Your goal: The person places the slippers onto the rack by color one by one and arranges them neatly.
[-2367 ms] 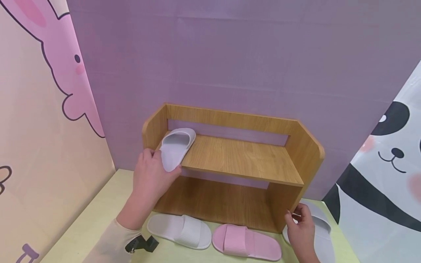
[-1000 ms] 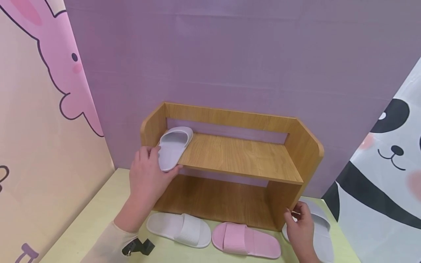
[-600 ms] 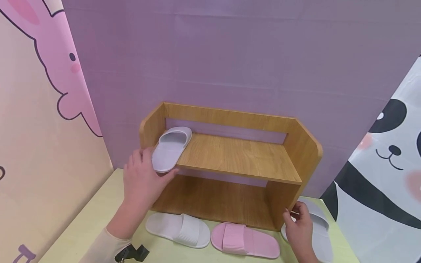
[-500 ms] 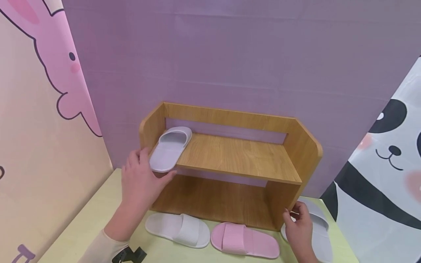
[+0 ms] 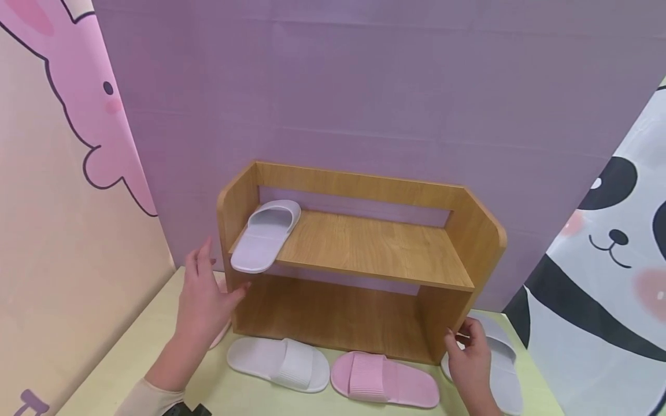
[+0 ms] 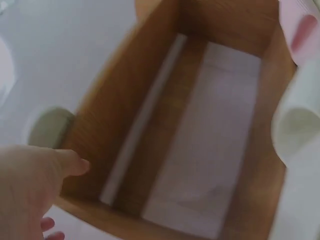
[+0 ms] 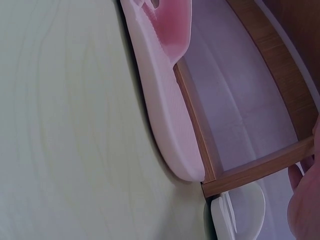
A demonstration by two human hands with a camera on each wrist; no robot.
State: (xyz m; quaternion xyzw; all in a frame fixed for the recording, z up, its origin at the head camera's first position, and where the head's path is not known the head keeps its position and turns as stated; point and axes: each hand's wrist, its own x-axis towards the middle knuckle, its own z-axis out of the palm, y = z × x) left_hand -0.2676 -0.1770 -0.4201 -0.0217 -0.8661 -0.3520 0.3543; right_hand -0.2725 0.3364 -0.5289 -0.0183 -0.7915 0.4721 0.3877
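A pale lavender slide slipper (image 5: 257,249) lies on the upper board of a two-tier wooden shelf (image 5: 374,242), at its left end, toe strap to the back and heel jutting over the front edge. Just left of it, my left hand (image 5: 200,303) is held apart with thumb and fingers spread. In the left wrist view that hand's thumb (image 6: 70,162) overlaps the shelf's side, with the slipper's heel (image 6: 50,129) beyond it. My right hand (image 5: 470,361) grips the front edge of the shelf's right side panel (image 5: 450,320), thumb and fingers on either side.
A white slipper (image 5: 278,364) and a pink slipper (image 5: 385,379) lie on the pale yellow table (image 5: 130,358) in front of the shelf. Another lavender slipper (image 5: 502,370) is right of it. A pink slipper (image 5: 221,335) shows partly behind my left hand. A purple wall (image 5: 354,86) stands behind.
My left hand has let go of the lavender slipper and drawn away left and down, fingers spreading. The slipper's heel has swung slightly left. My right hand keeps its grip on the panel.
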